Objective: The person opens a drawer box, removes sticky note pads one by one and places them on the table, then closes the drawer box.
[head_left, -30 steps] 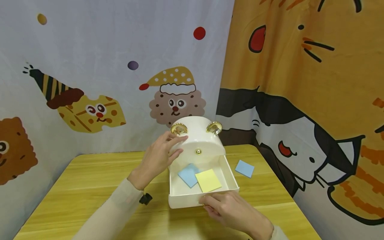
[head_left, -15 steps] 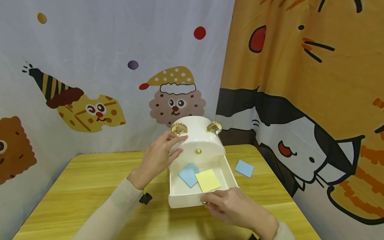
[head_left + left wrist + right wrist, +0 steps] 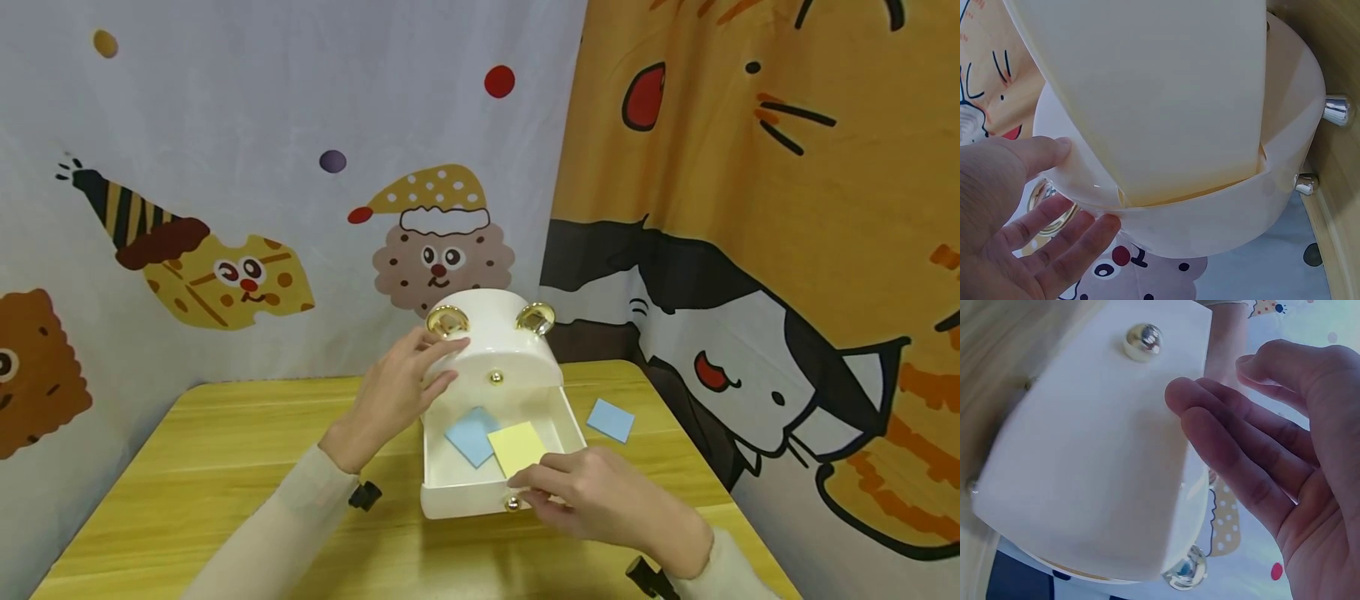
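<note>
A white desktop drawer box (image 3: pixel 491 312) with gold ears stands on the table. Its lower drawer (image 3: pixel 431 454) is pulled out, holding a blue sticky-note pad (image 3: pixel 471 437) and a yellow sticky-note pad (image 3: pixel 516 450). My left hand (image 3: pixel 393 396) holds the box's upper left edge. In the left wrist view, its thumb lies on the front face and the fingers (image 3: pixel 1094 240) touch the side. My right hand (image 3: pixel 592 496) hovers at the drawer's front right corner, beside the gold knob (image 3: pixel 512 504). Nothing sits between its loosely bent fingers (image 3: pixel 1210 437), apart from the knob in the right wrist view.
Another blue sticky-note pad (image 3: pixel 611 420) lies on the wooden table (image 3: pixel 262 467), right of the box. A smaller gold knob (image 3: pixel 496 377) marks the upper drawer. Printed cartoon curtains (image 3: pixel 247 100) hang behind and to the right of the table.
My right hand has let go of the drawer knob and risen slightly to the right, uncovering the knob. The left hand, box and drawer stay where they were.
</note>
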Tool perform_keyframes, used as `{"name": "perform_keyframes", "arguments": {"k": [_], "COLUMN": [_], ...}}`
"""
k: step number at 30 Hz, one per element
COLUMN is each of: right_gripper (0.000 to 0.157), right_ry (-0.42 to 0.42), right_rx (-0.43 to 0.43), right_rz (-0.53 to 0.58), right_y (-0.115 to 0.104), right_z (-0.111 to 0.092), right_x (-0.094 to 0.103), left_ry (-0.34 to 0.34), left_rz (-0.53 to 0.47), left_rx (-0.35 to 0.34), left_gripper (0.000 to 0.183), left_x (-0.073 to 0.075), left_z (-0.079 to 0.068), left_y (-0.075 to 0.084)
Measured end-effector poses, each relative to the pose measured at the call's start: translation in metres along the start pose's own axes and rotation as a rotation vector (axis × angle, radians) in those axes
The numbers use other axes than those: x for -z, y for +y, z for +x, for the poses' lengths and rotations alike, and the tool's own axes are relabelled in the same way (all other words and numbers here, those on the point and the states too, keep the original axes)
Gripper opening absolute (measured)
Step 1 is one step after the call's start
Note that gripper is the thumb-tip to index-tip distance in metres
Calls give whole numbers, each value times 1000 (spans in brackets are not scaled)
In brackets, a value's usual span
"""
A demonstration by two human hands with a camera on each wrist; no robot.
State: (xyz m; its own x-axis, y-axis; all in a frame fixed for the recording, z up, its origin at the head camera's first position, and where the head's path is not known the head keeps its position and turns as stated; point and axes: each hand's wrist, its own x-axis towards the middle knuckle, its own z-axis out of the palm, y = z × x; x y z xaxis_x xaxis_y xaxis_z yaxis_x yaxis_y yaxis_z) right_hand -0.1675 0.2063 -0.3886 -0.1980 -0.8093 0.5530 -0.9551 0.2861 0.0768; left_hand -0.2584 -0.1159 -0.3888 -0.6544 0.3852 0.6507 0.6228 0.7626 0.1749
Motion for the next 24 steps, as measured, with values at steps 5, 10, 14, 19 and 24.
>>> {"name": "perform_keyframes", "arguments": {"k": [5,10,14,19,24], "right_gripper": [28,33,31,28,25], "right_ry": [4,-11,-30,-52,-91], "right_rx": [18,26,17,19,11], "right_rz": [-2,-8,-10,-15,-4], "right_y": [6,14,23,35,46], "right_z": [11,24,34,44,53], "right_x": [10,19,22,22,22], "left_ry": [4,7,4,-1,1], "left_rz": [-7,-10,-6,-3,-4], "left_rx": [1,1,4,11,18], "left_gripper": [51,51,52,51,50], "left_x": [0,0,0,-1,-1], "left_z": [0,0,-1,-1,-2], "left_y": [0,1,1,1,0]}}
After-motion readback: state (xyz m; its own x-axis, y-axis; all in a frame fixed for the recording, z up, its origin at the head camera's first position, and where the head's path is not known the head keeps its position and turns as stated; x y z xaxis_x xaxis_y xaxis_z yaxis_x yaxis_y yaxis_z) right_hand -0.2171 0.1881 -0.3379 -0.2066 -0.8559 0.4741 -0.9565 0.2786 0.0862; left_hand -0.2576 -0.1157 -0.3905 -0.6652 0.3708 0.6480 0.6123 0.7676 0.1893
